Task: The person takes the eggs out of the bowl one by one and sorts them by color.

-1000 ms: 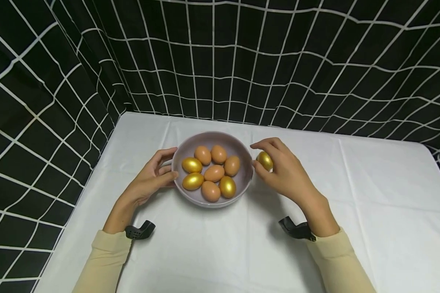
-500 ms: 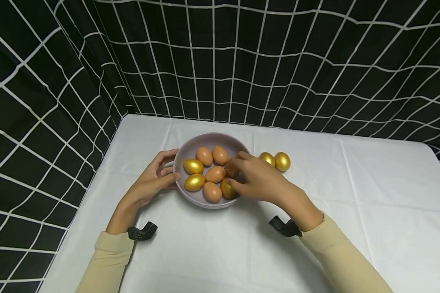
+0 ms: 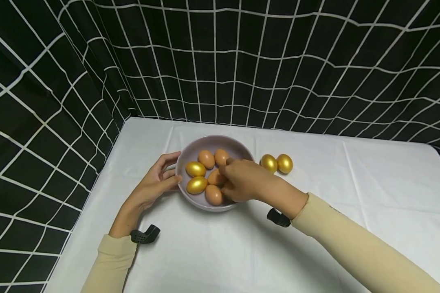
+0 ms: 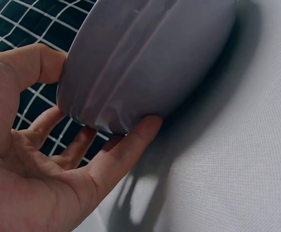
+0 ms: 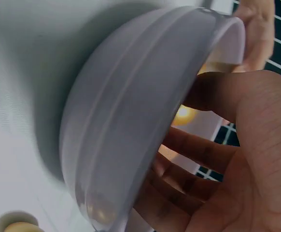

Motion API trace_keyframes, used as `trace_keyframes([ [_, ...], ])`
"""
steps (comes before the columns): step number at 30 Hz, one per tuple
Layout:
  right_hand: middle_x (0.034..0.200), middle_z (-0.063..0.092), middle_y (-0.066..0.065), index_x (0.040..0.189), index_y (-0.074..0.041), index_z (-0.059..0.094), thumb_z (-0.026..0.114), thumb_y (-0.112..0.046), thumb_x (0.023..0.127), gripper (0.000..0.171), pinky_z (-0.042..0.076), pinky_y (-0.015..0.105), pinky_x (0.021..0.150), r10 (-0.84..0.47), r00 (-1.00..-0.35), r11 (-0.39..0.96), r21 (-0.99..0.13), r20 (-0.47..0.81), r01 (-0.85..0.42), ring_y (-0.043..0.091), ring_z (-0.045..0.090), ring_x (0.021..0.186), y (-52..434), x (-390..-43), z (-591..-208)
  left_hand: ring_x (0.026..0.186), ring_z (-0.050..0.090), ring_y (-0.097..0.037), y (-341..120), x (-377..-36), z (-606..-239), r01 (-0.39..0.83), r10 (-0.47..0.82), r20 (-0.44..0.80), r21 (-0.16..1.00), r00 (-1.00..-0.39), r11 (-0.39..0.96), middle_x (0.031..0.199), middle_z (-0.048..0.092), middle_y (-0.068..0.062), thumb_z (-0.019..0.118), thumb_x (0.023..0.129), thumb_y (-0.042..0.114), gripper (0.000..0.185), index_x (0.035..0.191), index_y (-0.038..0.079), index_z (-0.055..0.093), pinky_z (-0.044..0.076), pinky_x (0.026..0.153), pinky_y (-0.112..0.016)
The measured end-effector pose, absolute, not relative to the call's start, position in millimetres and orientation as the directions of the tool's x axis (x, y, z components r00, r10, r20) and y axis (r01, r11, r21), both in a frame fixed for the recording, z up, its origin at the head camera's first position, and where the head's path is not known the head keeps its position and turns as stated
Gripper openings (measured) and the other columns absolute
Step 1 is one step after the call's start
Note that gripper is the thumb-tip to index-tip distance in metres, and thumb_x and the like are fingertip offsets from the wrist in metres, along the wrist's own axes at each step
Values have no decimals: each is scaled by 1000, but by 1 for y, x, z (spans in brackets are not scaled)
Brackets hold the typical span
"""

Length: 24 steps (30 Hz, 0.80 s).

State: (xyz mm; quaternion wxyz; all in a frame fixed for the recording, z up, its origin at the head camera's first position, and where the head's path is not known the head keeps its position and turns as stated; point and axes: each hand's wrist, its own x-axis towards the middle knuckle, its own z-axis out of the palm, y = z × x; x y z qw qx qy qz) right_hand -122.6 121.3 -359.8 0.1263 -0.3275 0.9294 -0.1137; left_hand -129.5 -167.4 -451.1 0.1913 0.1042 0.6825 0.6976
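Observation:
A grey bowl [image 3: 214, 140] sits on the white tablecloth and holds brown eggs [image 3: 206, 158] and gold eggs [image 3: 195, 168]. My left hand [image 3: 155, 183] grips the bowl's left rim, thumb on top and fingers under the wall [image 4: 145, 63]. My right hand [image 3: 242, 179] reaches into the bowl's right side with its fingers curled over the eggs there. In the right wrist view a golden egg [image 5: 184, 113] shows between the thumb and fingers of that hand [image 5: 237, 159]. Two gold eggs [image 3: 269, 162] [image 3: 284, 163] lie on the cloth just right of the bowl.
The white-covered table [image 3: 370, 195] is bounded at the back and left by a black curtain with a white grid [image 3: 242, 61]. The table's left edge runs close to my left forearm.
My right hand left a second gold egg beside the first on the cloth, then moved left into the bowl and curled over the eggs there. The left hand kept its hold on the rim.

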Motion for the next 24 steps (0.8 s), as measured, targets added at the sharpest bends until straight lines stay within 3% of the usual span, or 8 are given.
trace_keyframes([
  [6,76,62,2,86,-15,70,68,-13,88,4,53,36,71,-638,-729,768,-261,-246,-584,21,57,77,117,-127,-361,144,50,-46,-166,-130,-448,-125,413,-117,992,-903,6,167,34,-17,66,96,0,75,163,11,32,65,91,-38],
  [11,77,60,1,90,-16,70,74,-17,88,5,53,37,76,-643,-711,765,-276,-283,-582,24,55,85,115,-127,-362,144,50,-45,-167,-130,-448,-127,411,-116,992,-904,0,167,33,-17,65,96,-1,75,163,11,32,65,90,-37],
  [15,88,62,4,97,-16,71,77,-17,87,11,55,40,84,-634,-705,772,-307,-317,-557,25,55,92,112,-126,-363,144,50,-45,-167,-130,-448,-126,413,-113,992,-904,-3,167,33,-17,65,96,-1,75,163,11,31,65,90,-36],
  [20,95,63,8,104,-16,72,69,-12,94,11,55,37,80,-605,-718,795,-321,-344,-515,25,55,90,109,-125,-366,145,49,-46,-168,-130,-448,-123,417,-111,992,-902,-1,167,33,-17,66,97,-1,76,163,11,31,64,91,-37],
  [24,93,61,7,102,-16,70,65,-6,93,14,53,34,79,-613,-711,787,-341,-345,-514,24,54,90,110,-124,-364,146,48,-47,-168,-129,-449,-124,414,-112,992,-903,-2,167,33,-17,65,96,-2,76,163,10,31,64,91,-36],
])
